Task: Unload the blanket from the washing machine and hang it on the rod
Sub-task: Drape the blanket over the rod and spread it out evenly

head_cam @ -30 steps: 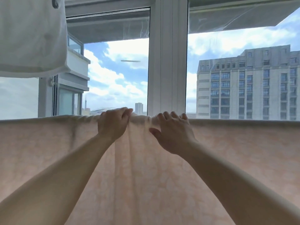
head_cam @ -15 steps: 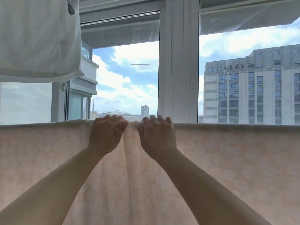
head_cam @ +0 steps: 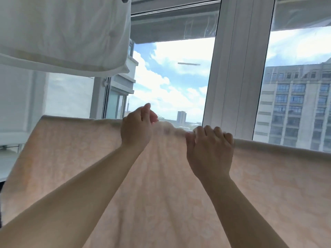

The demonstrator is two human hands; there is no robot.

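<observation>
A peach blanket (head_cam: 179, 194) hangs folded over its top edge across the lower frame; the rod beneath the fold is hidden. The left hand (head_cam: 137, 127) pinches the bunched fold at centre, while the right hand (head_cam: 210, 149) curls closed over it just right of centre. A white cloth (head_cam: 62, 33) hangs at upper left.

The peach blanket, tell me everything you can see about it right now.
The blanket is thin, pale peach fabric with a faint mottled pattern, draped over a hidden support so its top fold runs across the view below the window. It hangs broad and mostly flat, bunched into wrinkles at the top between the hands. The left hand and right hand both hold that top edge.
</observation>
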